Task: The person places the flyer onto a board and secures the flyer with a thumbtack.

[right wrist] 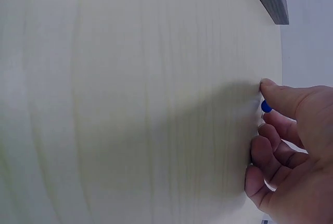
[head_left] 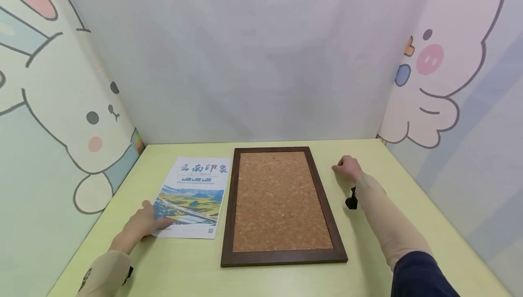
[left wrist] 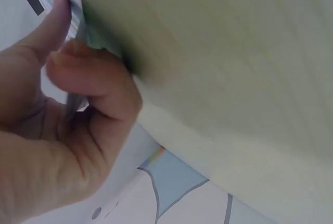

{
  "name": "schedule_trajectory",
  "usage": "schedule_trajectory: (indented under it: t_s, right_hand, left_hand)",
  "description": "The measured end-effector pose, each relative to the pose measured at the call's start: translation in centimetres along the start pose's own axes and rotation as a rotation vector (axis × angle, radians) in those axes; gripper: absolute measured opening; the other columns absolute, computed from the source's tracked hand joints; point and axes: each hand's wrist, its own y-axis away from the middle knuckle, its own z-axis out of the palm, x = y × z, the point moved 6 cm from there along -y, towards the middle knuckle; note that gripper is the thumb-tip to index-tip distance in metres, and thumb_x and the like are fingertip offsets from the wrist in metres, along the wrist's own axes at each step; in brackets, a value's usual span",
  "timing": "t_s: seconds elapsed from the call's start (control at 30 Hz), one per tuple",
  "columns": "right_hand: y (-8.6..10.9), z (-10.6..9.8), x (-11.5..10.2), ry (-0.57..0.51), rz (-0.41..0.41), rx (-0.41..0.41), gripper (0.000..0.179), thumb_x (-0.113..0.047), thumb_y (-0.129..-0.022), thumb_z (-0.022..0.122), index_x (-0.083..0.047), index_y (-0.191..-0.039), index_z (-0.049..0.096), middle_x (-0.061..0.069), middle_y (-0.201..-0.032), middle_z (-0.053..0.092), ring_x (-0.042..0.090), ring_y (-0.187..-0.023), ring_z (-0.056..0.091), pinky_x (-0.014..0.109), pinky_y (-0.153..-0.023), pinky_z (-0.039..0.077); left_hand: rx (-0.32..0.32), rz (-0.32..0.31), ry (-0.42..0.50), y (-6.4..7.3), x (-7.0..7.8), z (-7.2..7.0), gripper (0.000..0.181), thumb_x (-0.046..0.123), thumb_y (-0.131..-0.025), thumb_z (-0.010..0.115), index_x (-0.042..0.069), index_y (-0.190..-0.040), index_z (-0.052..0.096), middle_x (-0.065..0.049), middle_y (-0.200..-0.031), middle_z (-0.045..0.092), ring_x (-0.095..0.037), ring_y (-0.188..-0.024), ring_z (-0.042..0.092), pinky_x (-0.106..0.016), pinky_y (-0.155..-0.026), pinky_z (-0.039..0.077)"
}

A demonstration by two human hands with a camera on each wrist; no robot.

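Note:
A printed paper poster (head_left: 196, 197) with a landscape picture lies left of a cork board (head_left: 282, 201) in a dark brown frame. My left hand (head_left: 145, 222) grips the poster's lower left edge, thumb on top and curled fingers at the underside; in the left wrist view the paper edge passes between thumb and fingers of this hand (left wrist: 78, 109). To the right of the board, my right hand (head_left: 348, 168) is down at the tabletop. The right wrist view shows its thumb and curled forefinger (right wrist: 281, 125) around a small blue round-headed pin (right wrist: 266, 106), partly hidden by the fingers.
The pale yellow wood-grain table (head_left: 184, 269) meets a plain grey back wall (head_left: 261, 61). Side panels carry a cartoon rabbit (head_left: 69, 111) on the left and a white cartoon figure (head_left: 449, 61) on the right. A small black wrist device (head_left: 351, 200) hangs by the right sleeve.

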Motion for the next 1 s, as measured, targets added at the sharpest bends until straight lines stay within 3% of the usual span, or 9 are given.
schedule_trajectory:
  t_s: [0.1, 0.2, 0.27, 0.5, 0.73, 1.0]
  right_hand:
    - [0.2, -0.2, 0.1, -0.017, -0.002, -0.002, 0.026, -0.020, -0.090, 0.062, 0.003, -0.078, 0.062, 0.010, -0.072, 0.059, 0.018, -0.061, 0.047, 0.028, -0.056, 0.037]
    - [0.3, -0.4, 0.3, -0.042, -0.019, -0.010, 0.026, -0.021, -0.089, 0.063, 0.002, -0.078, 0.063, 0.013, -0.074, 0.061, 0.020, -0.061, 0.049, 0.029, -0.056, 0.038]
    - [0.2, -0.5, 0.3, -0.052, -0.024, -0.012, 0.025, -0.022, -0.089, 0.064, 0.001, -0.079, 0.063, 0.013, -0.076, 0.062, 0.021, -0.062, 0.050, 0.029, -0.057, 0.040]
    - [0.0, -0.3, 0.2, -0.024, -0.002, -0.004, 0.021, -0.015, -0.090, 0.061, 0.006, -0.088, 0.064, 0.018, -0.085, 0.065, 0.022, -0.070, 0.055, 0.029, -0.061, 0.042]
    - [-0.2, -0.2, 0.5, 0.010, -0.025, 0.008, 0.023, -0.014, -0.090, 0.061, 0.009, -0.094, 0.064, 0.022, -0.092, 0.066, 0.024, -0.075, 0.058, 0.029, -0.065, 0.044]
    - [-0.9, -0.5, 1.2, -0.015, -0.094, -0.023, 0.020, -0.005, -0.085, 0.060, 0.011, -0.097, 0.063, 0.025, -0.095, 0.065, 0.030, -0.082, 0.059, 0.036, -0.074, 0.047]
  left_hand:
    - [0.018, 0.022, 0.051, 0.1, 0.3, 0.1, 0.096, 0.040, -0.083, 0.072, -0.023, -0.129, 0.016, -0.035, -0.094, 0.053, -0.023, -0.061, 0.051, -0.031, -0.053, 0.042]
    - [0.040, 0.050, 0.044, 0.0, 0.5, 0.0, 0.089, 0.032, -0.087, 0.069, -0.024, -0.130, 0.016, -0.045, -0.108, 0.049, -0.028, -0.072, 0.053, -0.034, -0.058, 0.043]
    - [0.053, 0.066, 0.045, 0.0, 0.6, -0.1, 0.079, 0.026, -0.088, 0.067, -0.023, -0.127, 0.019, -0.046, -0.109, 0.048, -0.029, -0.075, 0.052, -0.034, -0.059, 0.042]
    - [0.089, 0.107, 0.107, -0.1, 0.7, -0.5, 0.055, 0.015, -0.090, 0.061, -0.018, -0.118, 0.028, -0.029, -0.090, 0.054, -0.025, -0.067, 0.051, -0.031, -0.054, 0.040]
    - [0.070, 0.092, 0.156, -0.1, 0.2, -0.1, 0.039, 0.011, -0.098, 0.043, -0.019, -0.119, 0.029, -0.015, -0.073, 0.050, -0.015, -0.047, 0.043, -0.028, -0.044, 0.039]
    - [0.093, 0.075, 0.150, -0.1, 0.3, -0.6, 0.032, 0.009, -0.099, 0.034, -0.020, -0.114, 0.036, -0.012, -0.070, 0.048, -0.013, -0.047, 0.043, -0.025, -0.043, 0.038]
